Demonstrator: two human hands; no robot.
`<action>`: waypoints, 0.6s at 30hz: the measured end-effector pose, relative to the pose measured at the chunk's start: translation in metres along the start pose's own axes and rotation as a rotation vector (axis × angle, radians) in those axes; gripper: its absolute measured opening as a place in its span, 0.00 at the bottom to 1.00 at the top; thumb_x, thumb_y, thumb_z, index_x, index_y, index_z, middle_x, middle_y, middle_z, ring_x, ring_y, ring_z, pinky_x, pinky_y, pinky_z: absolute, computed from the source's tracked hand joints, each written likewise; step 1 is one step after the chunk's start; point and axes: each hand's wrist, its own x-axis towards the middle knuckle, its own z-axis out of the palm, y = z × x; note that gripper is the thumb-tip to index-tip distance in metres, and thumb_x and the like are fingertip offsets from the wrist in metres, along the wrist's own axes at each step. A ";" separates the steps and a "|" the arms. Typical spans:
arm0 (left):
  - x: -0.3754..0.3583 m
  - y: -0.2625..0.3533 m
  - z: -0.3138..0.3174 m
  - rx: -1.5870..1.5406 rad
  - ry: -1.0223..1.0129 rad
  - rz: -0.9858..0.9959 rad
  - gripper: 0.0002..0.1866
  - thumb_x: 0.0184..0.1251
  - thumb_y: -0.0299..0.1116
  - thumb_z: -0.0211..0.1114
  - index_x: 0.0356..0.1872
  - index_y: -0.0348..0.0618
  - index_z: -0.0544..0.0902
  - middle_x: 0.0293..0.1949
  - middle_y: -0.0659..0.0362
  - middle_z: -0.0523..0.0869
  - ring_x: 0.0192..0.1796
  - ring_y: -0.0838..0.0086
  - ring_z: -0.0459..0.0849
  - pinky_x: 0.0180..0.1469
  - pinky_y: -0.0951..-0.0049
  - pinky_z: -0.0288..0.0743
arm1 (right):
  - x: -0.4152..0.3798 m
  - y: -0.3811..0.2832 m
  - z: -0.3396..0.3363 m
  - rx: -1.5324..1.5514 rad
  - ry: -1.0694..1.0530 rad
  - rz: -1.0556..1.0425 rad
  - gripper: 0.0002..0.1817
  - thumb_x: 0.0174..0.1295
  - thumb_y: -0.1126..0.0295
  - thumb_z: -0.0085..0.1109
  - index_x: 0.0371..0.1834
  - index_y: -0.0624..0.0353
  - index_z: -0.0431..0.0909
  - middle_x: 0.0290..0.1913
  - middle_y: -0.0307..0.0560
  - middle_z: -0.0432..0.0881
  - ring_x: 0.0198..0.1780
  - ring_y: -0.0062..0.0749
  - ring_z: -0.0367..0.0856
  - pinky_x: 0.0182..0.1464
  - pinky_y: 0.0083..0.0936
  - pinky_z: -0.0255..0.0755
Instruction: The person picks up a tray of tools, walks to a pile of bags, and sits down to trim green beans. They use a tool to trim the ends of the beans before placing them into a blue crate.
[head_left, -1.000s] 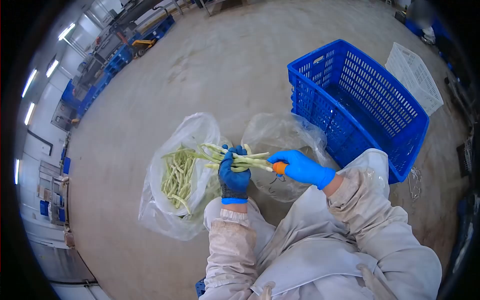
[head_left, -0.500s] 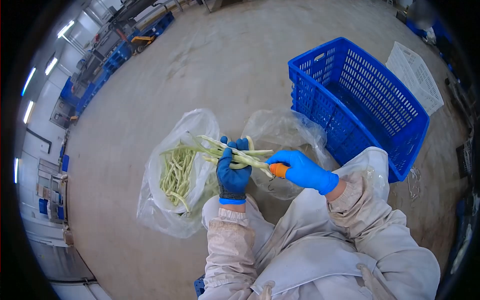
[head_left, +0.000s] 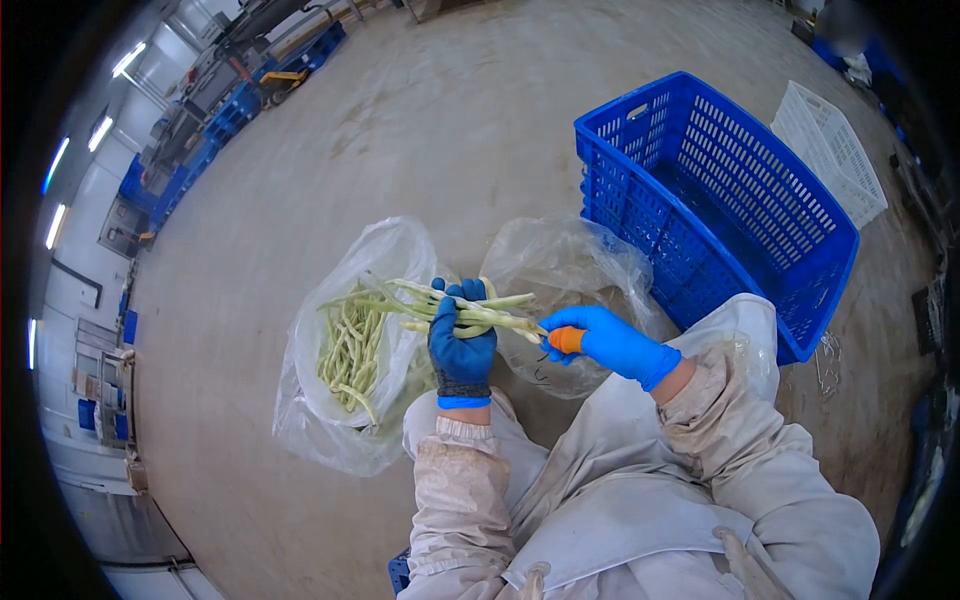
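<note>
My left hand [head_left: 462, 335], in a dark blue work glove over a lighter blue one, is closed round a bunch of long pale green beans [head_left: 510, 318]. Their ends stick out on both sides of the fist. At the right-hand ends of the bunch is my right hand [head_left: 610, 343], in a bright blue glove. It grips a small tool by its orange handle [head_left: 567, 340]; the working end cannot be made out. More beans [head_left: 352, 345] lie in an open clear plastic bag [head_left: 300, 400] to the left of my left hand.
A second clear bag [head_left: 560, 255] with dark bits in it lies on the floor beyond my hands. To the right stands a large blue crate [head_left: 690, 225], with a white crate [head_left: 835, 155] behind it. Blue pallets [head_left: 235, 112] and machinery line the far left wall.
My right hand has shifted slightly right with the orange-handled tool. My left hand has moved a little left with the beans. The bags and crates stay put.
</note>
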 end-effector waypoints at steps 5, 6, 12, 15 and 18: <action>-0.001 -0.001 -0.001 0.036 -0.064 0.007 0.19 0.69 0.26 0.50 0.60 0.49 0.68 0.49 0.58 0.81 0.57 0.62 0.76 0.67 0.54 0.60 | 0.003 0.015 0.001 -0.340 0.141 -0.170 0.09 0.60 0.72 0.51 0.40 0.64 0.78 0.32 0.42 0.80 0.32 0.23 0.77 0.34 0.23 0.72; -0.001 -0.001 0.000 0.051 -0.066 0.006 0.19 0.68 0.26 0.50 0.60 0.49 0.68 0.47 0.58 0.81 0.56 0.62 0.77 0.67 0.54 0.61 | 0.006 0.022 -0.001 -0.489 0.227 -0.285 0.09 0.59 0.73 0.51 0.38 0.64 0.78 0.32 0.43 0.80 0.30 0.24 0.77 0.32 0.23 0.72; -0.002 -0.022 0.005 0.383 -0.079 0.193 0.19 0.68 0.25 0.51 0.60 0.49 0.65 0.43 0.59 0.80 0.51 0.64 0.79 0.63 0.58 0.66 | 0.027 0.075 -0.012 -0.166 0.361 0.061 0.08 0.58 0.71 0.52 0.37 0.61 0.78 0.29 0.53 0.78 0.32 0.40 0.78 0.36 0.32 0.72; -0.003 -0.003 0.026 0.151 0.083 0.197 0.19 0.68 0.25 0.52 0.59 0.49 0.66 0.44 0.59 0.79 0.50 0.65 0.79 0.61 0.59 0.68 | 0.030 0.122 -0.058 -1.109 0.592 -0.209 0.12 0.59 0.71 0.50 0.44 0.62 0.77 0.30 0.50 0.77 0.34 0.41 0.78 0.38 0.34 0.71; 0.009 0.009 -0.002 0.215 0.102 0.301 0.19 0.67 0.25 0.53 0.58 0.48 0.66 0.44 0.58 0.79 0.49 0.65 0.78 0.60 0.60 0.69 | 0.032 0.145 -0.088 -1.043 0.823 -0.498 0.15 0.57 0.73 0.53 0.48 0.62 0.76 0.32 0.51 0.78 0.38 0.48 0.78 0.42 0.36 0.72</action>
